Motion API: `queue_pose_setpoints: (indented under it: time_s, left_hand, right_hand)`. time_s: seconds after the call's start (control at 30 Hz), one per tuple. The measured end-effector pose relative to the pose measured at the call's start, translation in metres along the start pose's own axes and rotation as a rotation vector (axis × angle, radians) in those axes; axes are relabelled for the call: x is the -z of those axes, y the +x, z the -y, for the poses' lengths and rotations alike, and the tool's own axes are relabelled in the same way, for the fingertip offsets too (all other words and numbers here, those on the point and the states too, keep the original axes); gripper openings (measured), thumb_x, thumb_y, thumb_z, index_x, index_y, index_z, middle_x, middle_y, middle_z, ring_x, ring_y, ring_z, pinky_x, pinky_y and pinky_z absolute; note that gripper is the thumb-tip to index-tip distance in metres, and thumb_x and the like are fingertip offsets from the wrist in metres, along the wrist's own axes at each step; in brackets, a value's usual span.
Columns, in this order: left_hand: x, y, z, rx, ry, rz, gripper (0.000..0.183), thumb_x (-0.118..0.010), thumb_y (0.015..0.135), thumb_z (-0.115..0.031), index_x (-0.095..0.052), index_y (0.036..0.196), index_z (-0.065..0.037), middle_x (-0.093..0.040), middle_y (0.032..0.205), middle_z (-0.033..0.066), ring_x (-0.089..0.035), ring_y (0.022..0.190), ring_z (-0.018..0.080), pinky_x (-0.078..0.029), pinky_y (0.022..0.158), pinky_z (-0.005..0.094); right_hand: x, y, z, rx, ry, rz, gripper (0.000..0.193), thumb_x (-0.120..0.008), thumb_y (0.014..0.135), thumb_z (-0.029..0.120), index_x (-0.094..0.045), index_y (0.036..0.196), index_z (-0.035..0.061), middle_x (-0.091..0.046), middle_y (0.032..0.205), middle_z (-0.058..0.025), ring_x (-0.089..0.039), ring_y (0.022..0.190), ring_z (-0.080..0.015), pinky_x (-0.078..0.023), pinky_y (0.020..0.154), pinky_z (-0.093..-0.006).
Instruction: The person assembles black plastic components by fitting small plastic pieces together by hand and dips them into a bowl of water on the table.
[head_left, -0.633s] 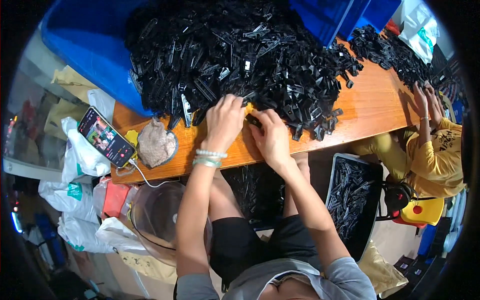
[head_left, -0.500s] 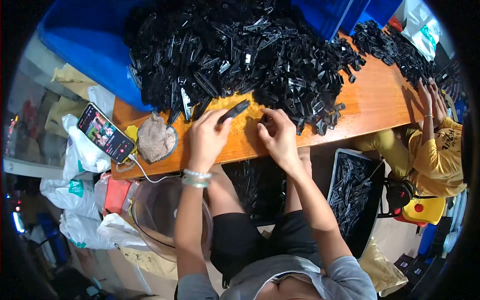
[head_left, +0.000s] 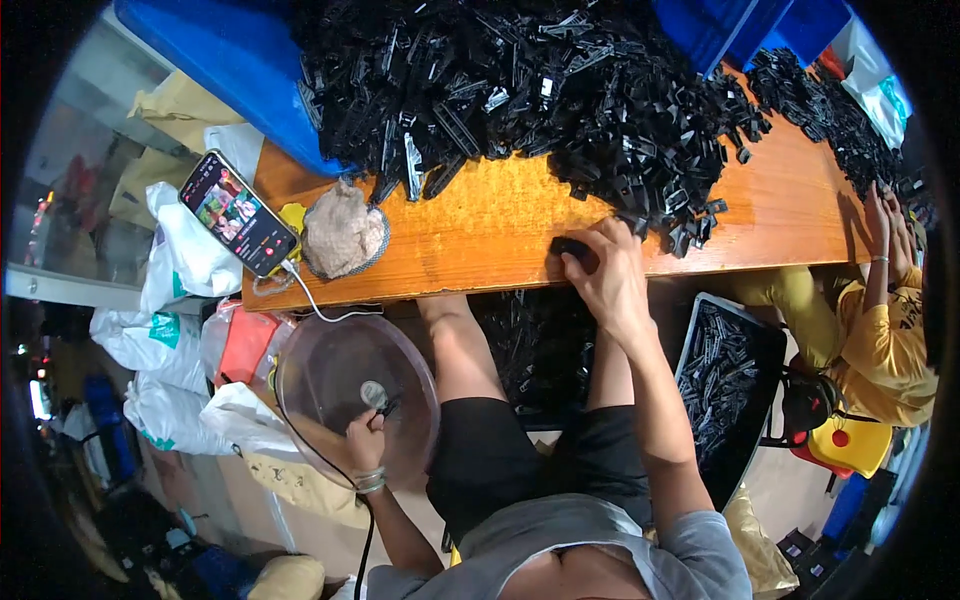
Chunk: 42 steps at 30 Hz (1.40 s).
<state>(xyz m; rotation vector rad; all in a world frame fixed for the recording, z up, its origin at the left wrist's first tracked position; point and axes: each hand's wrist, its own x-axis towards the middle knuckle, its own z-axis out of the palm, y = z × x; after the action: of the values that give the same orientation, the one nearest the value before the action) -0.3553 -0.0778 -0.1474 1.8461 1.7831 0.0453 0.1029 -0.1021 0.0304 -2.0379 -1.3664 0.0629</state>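
Note:
My left hand [head_left: 366, 440] is low at the left, over the clear round tub [head_left: 425, 350], its fingers closed on a small dark piece that is mostly hidden. Just beyond the fingertips is a pale round spot; I cannot tell what it is. My right hand [head_left: 612, 272] is by the front edge of the wooden table [head_left: 480, 230], thumb and fingers pinching a black plastic piece [head_left: 572, 248]. Right behind that hand rises a large heap of black plastic parts [head_left: 630, 130], loose and jumbled.
A phone [head_left: 240, 212] on a white cable leans by a beige cloth bundle [head_left: 343, 232] at the table's left end. A blue bin [head_left: 220, 70] lies behind. Beneath the table's right side is a black crate [head_left: 725, 400] of parts. Another person [head_left: 885, 330] works at far right.
My left hand has left the table and dropped down and left to the tub. My right hand stays at the table edge, now pinching a black piece. The whole view has shifted slightly.

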Motion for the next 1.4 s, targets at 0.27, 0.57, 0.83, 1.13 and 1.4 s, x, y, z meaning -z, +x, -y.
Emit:
queue_pose_setpoints:
  time_s: [0.27,0.57,0.83,1.13,1.4]
  left_hand:
    - [0.057,0.035,-0.292,-0.925,-0.366,-0.456,0.02,-0.063,0.079,0.0,-0.066,0.099,0.0,-0.059,0.096,0.0124,-0.055,0.092,0.0298,-0.043,0.084,0.0403]
    - [0.051,0.069,-0.333,-1.116,-0.298,-0.248,0.021,-0.066,0.077,-0.003,-0.065,0.098,-0.001,-0.055,0.093,0.0109,-0.051,0.09,0.029,-0.041,0.079,0.0393]
    - [0.053,0.066,-0.34,-1.163,-0.257,-0.236,0.021,-0.067,0.074,-0.002,-0.065,0.095,-0.002,-0.057,0.094,0.0088,-0.053,0.092,0.028,-0.041,0.079,0.0404]
    - [0.113,0.075,-0.305,-0.865,0.087,-0.773,0.049,-0.073,0.073,-0.014,-0.057,0.118,-0.004,-0.052,0.118,0.0149,-0.048,0.113,0.0357,-0.037,0.098,0.0461]
    - [0.129,0.074,-0.322,-0.736,-0.356,-0.949,0.022,-0.067,0.076,0.0,-0.055,0.094,0.003,-0.054,0.092,0.0172,-0.054,0.088,0.0353,-0.044,0.082,0.0416]
  right_hand:
    - [0.005,-0.003,-0.015,-0.157,0.357,0.012,0.027,-0.069,0.079,0.004,-0.066,0.105,-0.0028,-0.064,0.092,-0.0137,-0.062,0.086,-0.0261,-0.047,0.078,-0.0341]
    - [-0.003,0.013,-0.015,0.006,0.472,0.213,0.027,-0.071,0.074,-0.001,-0.068,0.101,-0.0037,-0.06,0.084,-0.0123,-0.057,0.082,-0.0241,-0.045,0.077,-0.0325]
    - [-0.008,0.029,-0.01,0.259,0.317,0.244,0.028,-0.072,0.072,0.006,-0.07,0.1,0.0003,-0.059,0.09,-0.0121,-0.056,0.085,-0.0292,-0.043,0.077,-0.0377]
    - [0.016,-0.01,-0.006,0.164,0.499,0.461,0.036,-0.075,0.074,0.016,-0.067,0.106,0.0001,-0.061,0.096,-0.0141,-0.06,0.093,-0.0314,-0.047,0.085,-0.0376]
    - [0.019,-0.022,0.0,-0.018,0.545,0.358,0.031,-0.071,0.08,0.012,-0.066,0.107,-0.0013,-0.063,0.093,-0.014,-0.061,0.086,-0.026,-0.048,0.077,-0.0334]
